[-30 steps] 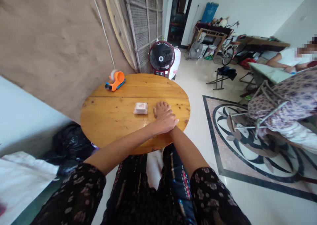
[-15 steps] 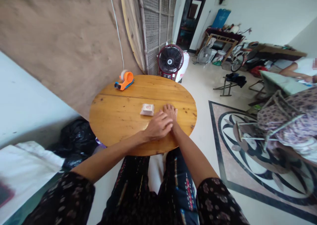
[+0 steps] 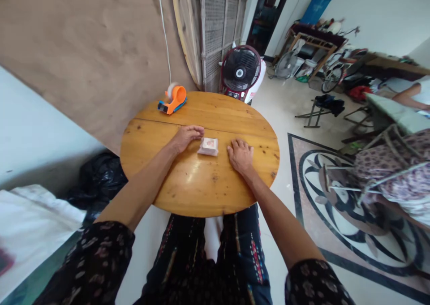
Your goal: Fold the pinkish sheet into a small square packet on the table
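A small whitish packet (image 3: 208, 147) in pinkish clear wrapping, with a reddish mark on top, lies near the middle of the round wooden table (image 3: 188, 188). Just left of it, my left hand (image 3: 188, 137) rests on its edge with the fingers stretched toward the packet; nothing is held in it. To the packet's right, my right hand (image 3: 241, 156) lies palm down on the wood, fingers somewhat spread and holding nothing. An orange tape dispenser (image 3: 175, 100) with a roll of clear tape stands at the table's far left edge.
Beyond the table stands a dark red fan (image 3: 240, 70). A plywood panel (image 3: 101, 49) rises on the left, above a black plastic bag (image 3: 102, 177). To the right are a folding stool (image 3: 317, 110) and another person's arm (image 3: 408, 96) at a green-topped table (image 3: 389, 112).
My left hand has come off my right wrist and moved left and forward to the packet's left side. The right hand stays flat on the table. The view has shifted slightly.
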`<move>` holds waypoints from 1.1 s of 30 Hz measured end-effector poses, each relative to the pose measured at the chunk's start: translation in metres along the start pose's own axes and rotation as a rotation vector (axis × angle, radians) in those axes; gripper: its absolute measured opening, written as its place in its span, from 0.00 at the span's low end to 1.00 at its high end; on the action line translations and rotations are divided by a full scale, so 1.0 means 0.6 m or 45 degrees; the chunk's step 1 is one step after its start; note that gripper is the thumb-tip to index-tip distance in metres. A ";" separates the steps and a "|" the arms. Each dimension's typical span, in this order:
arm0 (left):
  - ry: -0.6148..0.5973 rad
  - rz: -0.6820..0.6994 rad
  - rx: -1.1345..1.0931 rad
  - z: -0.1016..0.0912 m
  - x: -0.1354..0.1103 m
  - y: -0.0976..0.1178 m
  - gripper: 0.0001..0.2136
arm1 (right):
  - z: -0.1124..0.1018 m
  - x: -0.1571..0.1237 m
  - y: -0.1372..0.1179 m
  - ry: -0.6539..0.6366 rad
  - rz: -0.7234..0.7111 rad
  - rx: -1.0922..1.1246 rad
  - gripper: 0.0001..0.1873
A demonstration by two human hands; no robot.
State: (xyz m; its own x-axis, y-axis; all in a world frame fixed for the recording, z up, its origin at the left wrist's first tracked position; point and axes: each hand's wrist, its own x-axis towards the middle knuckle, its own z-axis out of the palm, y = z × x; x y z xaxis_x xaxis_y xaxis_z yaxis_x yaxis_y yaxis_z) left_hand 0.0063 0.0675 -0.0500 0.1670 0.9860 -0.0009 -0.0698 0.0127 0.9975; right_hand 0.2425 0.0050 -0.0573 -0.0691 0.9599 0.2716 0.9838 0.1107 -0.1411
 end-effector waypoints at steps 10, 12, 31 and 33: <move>-0.237 -0.089 0.137 -0.028 -0.023 0.007 0.18 | 0.001 0.010 0.028 0.071 0.128 0.646 0.14; -0.261 -0.131 0.164 -0.025 -0.026 0.013 0.22 | -0.007 0.024 0.030 0.072 0.151 0.891 0.14; -0.581 0.094 0.736 -0.022 -0.030 0.013 0.40 | -0.031 0.078 0.002 -0.584 -0.478 1.119 0.45; -0.567 0.105 0.755 -0.019 -0.032 0.015 0.38 | -0.025 0.076 -0.004 -0.547 -0.507 1.026 0.47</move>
State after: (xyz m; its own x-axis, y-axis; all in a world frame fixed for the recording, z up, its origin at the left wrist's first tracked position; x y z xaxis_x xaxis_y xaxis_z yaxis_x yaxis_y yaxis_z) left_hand -0.0084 0.0507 -0.0421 0.5756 0.8174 -0.0211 0.4215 -0.2745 0.8643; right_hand 0.2396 0.0447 -0.0300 -0.5800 0.8091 0.0944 0.4810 0.4337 -0.7619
